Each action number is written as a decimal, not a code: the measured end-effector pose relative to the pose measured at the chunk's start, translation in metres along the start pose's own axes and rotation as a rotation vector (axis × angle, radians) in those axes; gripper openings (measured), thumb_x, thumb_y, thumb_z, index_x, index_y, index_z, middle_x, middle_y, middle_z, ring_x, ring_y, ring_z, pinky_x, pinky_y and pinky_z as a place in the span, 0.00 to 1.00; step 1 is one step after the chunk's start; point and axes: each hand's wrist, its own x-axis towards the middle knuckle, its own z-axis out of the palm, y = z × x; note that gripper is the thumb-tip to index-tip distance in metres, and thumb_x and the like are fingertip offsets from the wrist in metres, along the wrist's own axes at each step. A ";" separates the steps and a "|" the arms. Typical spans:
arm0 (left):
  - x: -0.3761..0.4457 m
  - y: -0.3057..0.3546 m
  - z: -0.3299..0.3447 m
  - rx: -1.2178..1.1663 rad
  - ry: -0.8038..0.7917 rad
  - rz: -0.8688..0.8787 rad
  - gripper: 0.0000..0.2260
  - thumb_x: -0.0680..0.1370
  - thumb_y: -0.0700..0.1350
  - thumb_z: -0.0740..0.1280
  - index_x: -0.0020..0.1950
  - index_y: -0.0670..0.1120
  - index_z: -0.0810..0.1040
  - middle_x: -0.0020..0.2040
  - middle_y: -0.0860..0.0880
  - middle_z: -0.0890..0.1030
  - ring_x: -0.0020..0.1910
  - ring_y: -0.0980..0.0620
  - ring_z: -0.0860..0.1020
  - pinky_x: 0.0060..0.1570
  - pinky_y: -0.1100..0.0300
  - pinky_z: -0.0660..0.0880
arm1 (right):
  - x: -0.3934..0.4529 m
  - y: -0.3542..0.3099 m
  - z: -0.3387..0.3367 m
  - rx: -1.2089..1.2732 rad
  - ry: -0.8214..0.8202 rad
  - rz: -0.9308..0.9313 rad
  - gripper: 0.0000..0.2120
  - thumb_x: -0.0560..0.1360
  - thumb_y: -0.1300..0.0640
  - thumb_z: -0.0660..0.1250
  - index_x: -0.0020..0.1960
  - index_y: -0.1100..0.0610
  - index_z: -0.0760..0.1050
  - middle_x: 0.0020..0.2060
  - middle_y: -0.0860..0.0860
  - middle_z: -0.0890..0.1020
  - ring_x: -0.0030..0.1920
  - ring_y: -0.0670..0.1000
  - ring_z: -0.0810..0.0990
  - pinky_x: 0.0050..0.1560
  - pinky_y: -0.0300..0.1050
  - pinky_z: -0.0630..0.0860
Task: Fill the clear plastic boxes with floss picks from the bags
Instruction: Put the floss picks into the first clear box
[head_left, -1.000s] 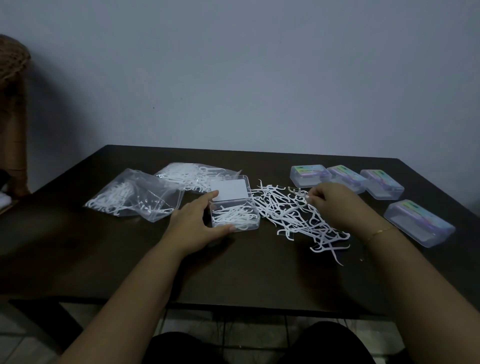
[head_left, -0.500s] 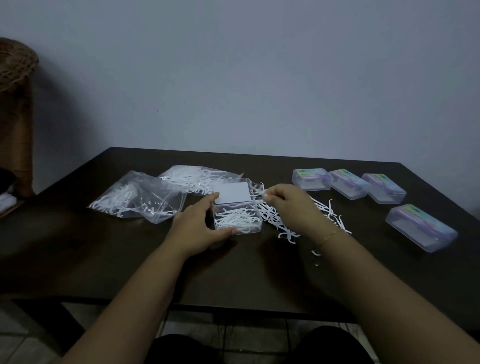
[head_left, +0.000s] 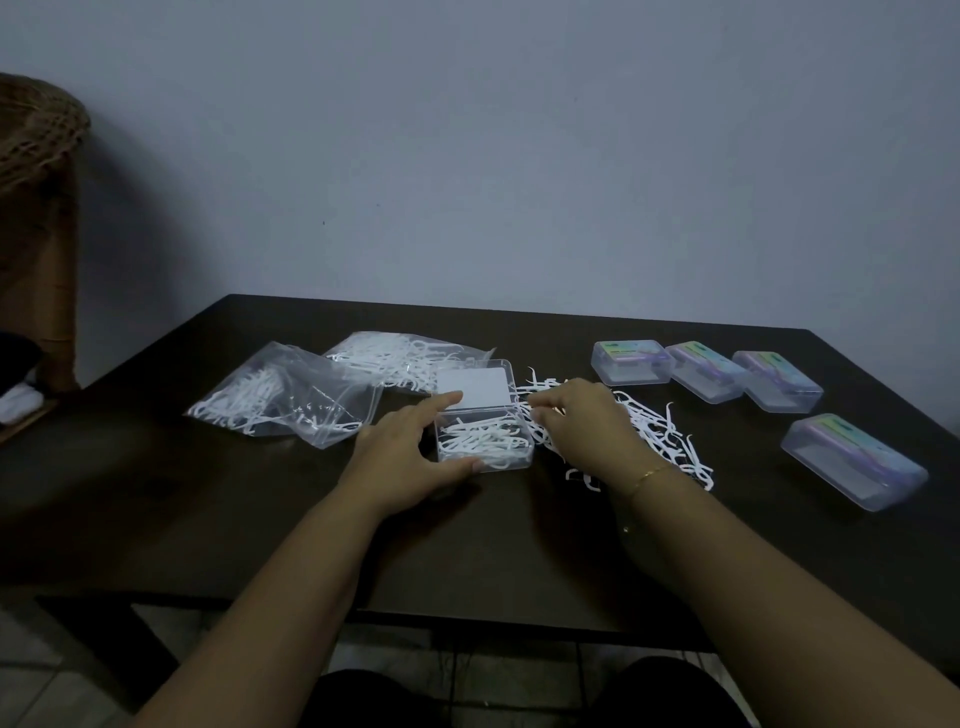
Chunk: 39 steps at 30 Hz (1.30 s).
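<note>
An open clear plastic box (head_left: 485, 447), partly filled with white floss picks, sits mid-table, its lid (head_left: 472, 387) folded back. My left hand (head_left: 405, 452) holds this box, thumb at the front wall and index finger at the hinge. My right hand (head_left: 582, 423) is just right of the box, its curled fingers pinching floss picks at the box's right rim. A loose pile of floss picks (head_left: 657, 431) lies under and right of that hand. Two clear bags of picks (head_left: 291, 405) (head_left: 389, 356) lie to the left.
Three closed clear boxes (head_left: 631, 361) (head_left: 706, 371) (head_left: 776, 384) stand in a row at the back right, and a larger closed one (head_left: 852, 460) lies near the right edge. The dark table (head_left: 260, 519) meets a wall behind. A wicker piece (head_left: 36, 130) stands far left.
My right hand has moved left from the far side of the loose pile to the box's right rim, taking picks with it. The left hand has kept hold of the box.
</note>
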 end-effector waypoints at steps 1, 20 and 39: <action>-0.001 0.001 -0.001 0.001 -0.001 0.005 0.34 0.66 0.65 0.72 0.70 0.66 0.64 0.66 0.55 0.74 0.67 0.54 0.69 0.69 0.46 0.61 | 0.000 0.005 -0.002 -0.048 0.004 0.037 0.14 0.78 0.49 0.60 0.61 0.49 0.78 0.62 0.52 0.77 0.63 0.57 0.71 0.63 0.56 0.69; -0.003 0.005 -0.001 0.032 0.012 0.000 0.34 0.67 0.65 0.72 0.70 0.63 0.66 0.70 0.56 0.71 0.69 0.54 0.66 0.69 0.46 0.62 | -0.004 0.032 -0.026 -0.193 -0.148 0.269 0.13 0.78 0.48 0.61 0.55 0.53 0.79 0.53 0.50 0.81 0.60 0.54 0.76 0.67 0.57 0.64; -0.002 0.006 -0.001 0.038 0.009 -0.001 0.35 0.67 0.64 0.72 0.71 0.62 0.65 0.70 0.55 0.71 0.69 0.54 0.66 0.70 0.49 0.62 | -0.004 0.003 -0.046 -0.037 -0.141 -0.036 0.08 0.78 0.52 0.63 0.49 0.54 0.78 0.39 0.46 0.79 0.36 0.43 0.72 0.49 0.46 0.75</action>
